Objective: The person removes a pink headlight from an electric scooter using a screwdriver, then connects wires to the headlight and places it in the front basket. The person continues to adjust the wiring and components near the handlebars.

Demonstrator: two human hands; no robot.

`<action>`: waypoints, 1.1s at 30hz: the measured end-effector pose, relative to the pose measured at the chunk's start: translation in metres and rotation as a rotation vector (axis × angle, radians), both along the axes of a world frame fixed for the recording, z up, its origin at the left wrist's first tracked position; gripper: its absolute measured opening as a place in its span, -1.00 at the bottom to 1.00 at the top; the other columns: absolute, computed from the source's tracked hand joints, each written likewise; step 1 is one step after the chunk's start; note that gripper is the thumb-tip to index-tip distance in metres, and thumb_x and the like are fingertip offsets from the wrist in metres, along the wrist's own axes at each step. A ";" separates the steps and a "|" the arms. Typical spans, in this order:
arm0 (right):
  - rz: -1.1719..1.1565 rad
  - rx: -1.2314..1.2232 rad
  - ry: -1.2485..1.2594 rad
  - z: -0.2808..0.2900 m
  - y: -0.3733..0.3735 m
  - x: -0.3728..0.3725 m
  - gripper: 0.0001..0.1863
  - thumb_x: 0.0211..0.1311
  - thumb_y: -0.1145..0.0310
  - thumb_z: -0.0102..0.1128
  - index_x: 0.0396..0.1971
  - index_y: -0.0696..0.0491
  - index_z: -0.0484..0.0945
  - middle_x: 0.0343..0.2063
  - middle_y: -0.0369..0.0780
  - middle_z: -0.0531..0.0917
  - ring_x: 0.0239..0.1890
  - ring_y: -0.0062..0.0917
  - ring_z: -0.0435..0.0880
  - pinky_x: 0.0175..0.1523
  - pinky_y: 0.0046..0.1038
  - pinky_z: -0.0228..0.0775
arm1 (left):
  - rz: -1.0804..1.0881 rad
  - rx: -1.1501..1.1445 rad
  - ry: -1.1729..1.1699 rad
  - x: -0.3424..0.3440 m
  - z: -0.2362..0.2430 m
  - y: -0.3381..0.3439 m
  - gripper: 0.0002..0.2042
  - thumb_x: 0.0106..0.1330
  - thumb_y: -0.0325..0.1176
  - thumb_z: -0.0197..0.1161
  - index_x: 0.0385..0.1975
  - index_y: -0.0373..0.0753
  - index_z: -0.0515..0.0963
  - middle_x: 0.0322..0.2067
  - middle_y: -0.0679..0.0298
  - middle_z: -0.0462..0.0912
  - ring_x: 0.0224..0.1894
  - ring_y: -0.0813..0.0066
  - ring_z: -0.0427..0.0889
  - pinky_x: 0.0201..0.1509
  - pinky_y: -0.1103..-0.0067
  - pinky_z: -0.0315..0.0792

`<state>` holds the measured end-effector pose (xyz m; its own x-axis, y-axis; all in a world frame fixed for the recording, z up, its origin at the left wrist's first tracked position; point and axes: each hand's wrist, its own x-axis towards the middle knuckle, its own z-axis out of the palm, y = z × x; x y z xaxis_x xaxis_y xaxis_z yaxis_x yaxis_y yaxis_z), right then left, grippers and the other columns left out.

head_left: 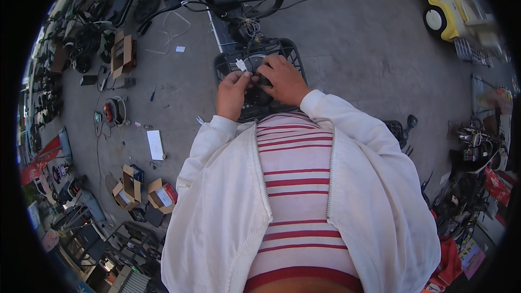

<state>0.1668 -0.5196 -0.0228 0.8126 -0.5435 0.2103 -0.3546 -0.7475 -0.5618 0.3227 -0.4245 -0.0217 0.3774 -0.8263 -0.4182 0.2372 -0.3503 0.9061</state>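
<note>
My left hand (231, 96) is closed, thumb and fingers pinching a small white plug connector (241, 65) that points up and away from me. Just right of it, my right hand (285, 80) has its fingers curled down, close to the left fingertips; whatever lies in its grip is dark and too hidden to name. Both hands are over the black wire basket (296, 54) on the front of an electric scooter or bike. Beyond the basket, a bundle of loose thin wires (251, 29) shows below the black handlebar (244, 0).
On the floor to the left are an open cardboard box (124, 57), a screwdriver (153, 93), a white flat panel (155, 145) and more open boxes (161, 195). Parked bikes (89, 32) line the far left. A yellow toy-like vehicle (450, 11) stands at the far right.
</note>
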 end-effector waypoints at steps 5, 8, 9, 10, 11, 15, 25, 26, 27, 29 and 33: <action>-0.033 0.162 0.015 -0.009 -0.002 0.000 -0.60 -0.11 0.35 0.36 -0.19 0.02 0.49 -0.20 -0.15 0.49 -0.05 -0.24 0.44 0.03 -0.26 0.34 | 0.028 0.009 -0.053 -0.003 0.004 -0.001 -0.82 0.36 -0.28 0.13 -0.25 -0.26 0.55 -0.33 0.34 0.67 -0.39 0.71 0.50 -0.35 0.72 0.36; -0.043 0.260 0.032 -0.015 -0.003 -0.003 -0.62 -0.07 0.32 0.35 -0.20 0.05 0.50 -0.20 -0.12 0.50 -0.06 -0.20 0.45 0.02 -0.25 0.34 | 0.065 0.025 0.044 -0.001 -0.002 0.000 -0.82 0.37 -0.28 0.10 -0.21 -0.24 0.54 -0.30 0.35 0.66 -0.40 0.71 0.51 -0.38 0.73 0.38; -0.016 0.320 0.037 -0.016 -0.004 -0.004 -0.62 -0.04 0.31 0.34 -0.19 0.06 0.49 -0.18 -0.10 0.50 -0.07 -0.19 0.47 0.01 -0.25 0.35 | 0.062 0.025 0.089 0.000 -0.005 0.001 -0.82 0.38 -0.28 0.10 -0.20 -0.24 0.54 -0.31 0.36 0.64 -0.41 0.70 0.51 -0.39 0.73 0.38; 0.011 0.379 0.042 -0.018 -0.004 -0.005 -0.62 -0.02 0.30 0.34 -0.18 0.07 0.49 -0.17 -0.09 0.50 -0.08 -0.19 0.48 0.00 -0.25 0.35 | 0.058 0.024 0.134 0.000 -0.009 0.002 -0.82 0.38 -0.28 0.09 -0.19 -0.23 0.54 -0.33 0.38 0.63 -0.42 0.70 0.51 -0.40 0.73 0.39; 0.034 0.439 0.047 -0.020 -0.005 -0.007 -0.62 0.01 0.29 0.33 -0.17 0.09 0.49 -0.16 -0.08 0.50 -0.10 -0.18 0.49 -0.02 -0.25 0.36 | 0.052 0.025 0.180 0.000 -0.012 0.002 -0.82 0.39 -0.28 0.09 -0.18 -0.22 0.53 -0.34 0.39 0.61 -0.43 0.70 0.51 -0.40 0.73 0.40; -0.100 0.621 -0.095 -0.028 0.000 -0.003 -0.59 0.11 0.30 0.28 -0.08 0.16 0.47 -0.27 -0.11 0.55 -0.25 -0.32 0.56 -0.13 -0.36 0.41 | -0.010 0.031 0.117 0.001 -0.024 -0.002 -0.82 0.39 -0.29 0.09 -0.18 -0.23 0.54 -0.44 0.44 0.52 -0.48 0.71 0.45 -0.40 0.71 0.37; -0.353 0.794 -0.115 -0.037 -0.004 -0.041 -0.64 0.22 0.30 0.16 -0.05 0.19 0.48 -0.35 -0.13 0.62 -0.30 -0.39 0.59 -0.13 -0.41 0.41 | -0.072 -0.025 0.025 0.002 -0.036 -0.012 -0.81 0.35 -0.30 0.15 -0.21 -0.28 0.56 -0.50 0.42 0.49 -0.52 0.68 0.38 -0.40 0.70 0.29; -0.386 0.777 -0.082 -0.041 -0.001 -0.055 -0.65 0.22 0.29 0.15 -0.06 0.19 0.48 -0.34 -0.11 0.63 -0.29 -0.37 0.60 -0.12 -0.40 0.41 | -0.080 -0.005 0.003 0.001 -0.034 -0.013 -0.82 0.35 -0.31 0.14 -0.21 -0.29 0.55 -0.49 0.42 0.50 -0.51 0.68 0.39 -0.39 0.70 0.30; -0.422 0.797 -0.071 -0.049 0.004 -0.069 -0.68 0.24 0.27 0.13 -0.10 0.16 0.51 -0.32 -0.10 0.64 -0.25 -0.33 0.61 -0.10 -0.36 0.41 | -0.046 -0.020 0.065 0.002 -0.043 -0.011 -0.82 0.35 -0.32 0.15 -0.22 -0.29 0.55 -0.47 0.40 0.51 -0.50 0.68 0.40 -0.37 0.69 0.32; -0.515 0.811 0.050 -0.065 0.017 -0.108 -0.70 0.23 0.27 0.12 -0.12 0.13 0.52 -0.29 -0.10 0.65 -0.22 -0.30 0.62 -0.08 -0.34 0.42 | 0.005 -0.039 0.094 0.001 -0.058 -0.009 -0.83 0.37 -0.33 0.14 -0.21 -0.30 0.51 -0.42 0.37 0.53 -0.48 0.67 0.41 -0.34 0.67 0.37; -0.691 0.847 0.280 -0.113 0.064 -0.193 -0.72 0.21 0.26 0.12 -0.16 0.11 0.55 -0.23 -0.09 0.65 -0.14 -0.24 0.62 -0.03 -0.30 0.42 | -0.022 -0.074 0.077 0.001 -0.068 -0.014 -0.84 0.40 -0.33 0.09 -0.16 -0.27 0.46 -0.39 0.35 0.52 -0.44 0.65 0.44 -0.27 0.67 0.39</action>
<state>-0.0259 -0.4555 -0.1361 0.2432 -0.7757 -0.5823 -0.7375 0.2420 -0.6305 0.3238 -0.4387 -0.0902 0.3279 -0.8637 -0.3827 0.3004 -0.2888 0.9091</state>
